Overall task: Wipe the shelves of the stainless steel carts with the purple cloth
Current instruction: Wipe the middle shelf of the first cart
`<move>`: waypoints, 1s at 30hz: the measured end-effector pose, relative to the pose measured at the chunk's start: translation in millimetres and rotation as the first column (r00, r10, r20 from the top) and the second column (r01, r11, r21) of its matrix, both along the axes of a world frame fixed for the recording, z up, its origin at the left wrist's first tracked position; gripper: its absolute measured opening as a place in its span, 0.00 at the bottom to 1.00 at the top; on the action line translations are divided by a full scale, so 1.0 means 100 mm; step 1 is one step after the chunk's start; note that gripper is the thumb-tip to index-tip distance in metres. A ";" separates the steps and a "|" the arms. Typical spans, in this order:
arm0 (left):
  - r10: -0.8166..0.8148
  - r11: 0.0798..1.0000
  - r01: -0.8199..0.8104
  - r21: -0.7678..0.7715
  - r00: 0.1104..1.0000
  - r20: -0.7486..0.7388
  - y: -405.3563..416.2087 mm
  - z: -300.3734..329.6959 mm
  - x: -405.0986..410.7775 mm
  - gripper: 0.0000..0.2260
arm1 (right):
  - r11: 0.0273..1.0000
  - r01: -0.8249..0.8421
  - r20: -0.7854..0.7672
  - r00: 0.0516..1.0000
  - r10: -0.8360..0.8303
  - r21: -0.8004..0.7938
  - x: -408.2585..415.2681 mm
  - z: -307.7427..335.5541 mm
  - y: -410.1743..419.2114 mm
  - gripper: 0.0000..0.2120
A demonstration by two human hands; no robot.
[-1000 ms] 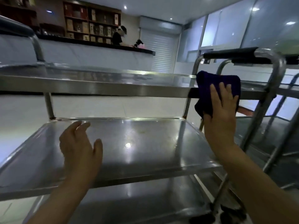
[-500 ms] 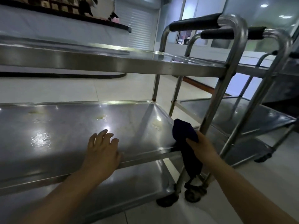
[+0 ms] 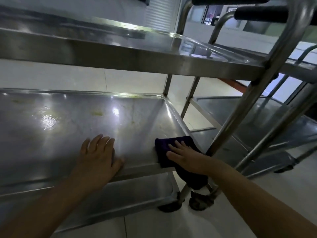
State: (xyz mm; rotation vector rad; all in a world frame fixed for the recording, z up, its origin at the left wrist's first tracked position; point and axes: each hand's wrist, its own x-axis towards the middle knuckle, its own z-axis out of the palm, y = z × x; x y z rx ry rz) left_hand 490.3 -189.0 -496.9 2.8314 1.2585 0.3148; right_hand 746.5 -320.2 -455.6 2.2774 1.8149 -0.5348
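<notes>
1. On the middle shelf (image 3: 85,127) of the near cart (image 3: 133,54): yellowish stains lay at the back, one smear (image 3: 97,113) near the centre, and bright light glare showed on the steel.
2. Left hand (image 3: 98,156): lay flat on the front part of the middle shelf, fingers straight and spread, thumb by the front rim; it held nothing.
3. Right hand (image 3: 184,156): pressed flat on the purple cloth (image 3: 167,145) with straight fingers, not curled round it.
4. Purple cloth: sat at the front right corner of the middle shelf, partly on the steel surface; its lower part hung over the front edge and down beside the cart's corner post (image 3: 253,93).
5. Top shelf (image 3: 120,48): ran across the upper view, above both hands, its front edge a broad steel band.
6. Bottom shelf (image 3: 120,194): showed below the middle shelf, behind the left forearm.
7. Handle (image 3: 260,13): a black grip on a bent steel tube, at the upper right; a second black grip was partly cut off by the top edge of the view.
8. Wheels (image 3: 200,202): dark casters stood on the floor (image 3: 171,224) under the front right corner, just below the hanging cloth.
9. Second cart (image 3: 267,121): stood just beside the first, to the right, with its own steel shelves and slanted posts.
10. Floor: pale tiles, seen under and beyond both carts.
</notes>
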 end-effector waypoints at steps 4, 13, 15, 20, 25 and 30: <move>-0.031 0.998 0.031 0.059 0.999 -0.008 0.00 0.01 0.00 0.32 | 0.996 0.084 0.012 0.996 -0.085 0.038 0.20 -0.17 0.45 0.31; 0.014 0.995 -0.016 0.103 1.000 0.022 0.01 0.00 0.02 0.28 | 0.946 0.193 0.020 0.979 -0.205 0.260 0.54 -0.29 1.73 0.33; 0.029 0.994 -0.031 0.103 0.999 0.022 0.01 0.01 0.03 0.27 | 0.944 0.196 0.023 0.978 -0.210 0.266 0.57 -0.27 1.93 0.32; 0.046 0.992 -0.049 0.115 0.998 0.036 0.03 0.00 0.05 0.25 | 0.959 0.150 0.029 0.986 -0.162 0.241 0.63 -0.27 2.08 0.30; 0.033 0.992 -0.040 0.123 0.998 0.052 0.02 0.00 0.03 0.23 | 0.976 0.005 0.009 1.000 -0.007 0.220 0.48 -0.33 1.76 0.29; 0.036 0.995 -0.043 0.093 0.997 0.071 0.00 0.02 0.02 0.21 | 0.962 -0.177 0.015 0.984 0.178 0.207 0.19 -0.34 1.15 0.29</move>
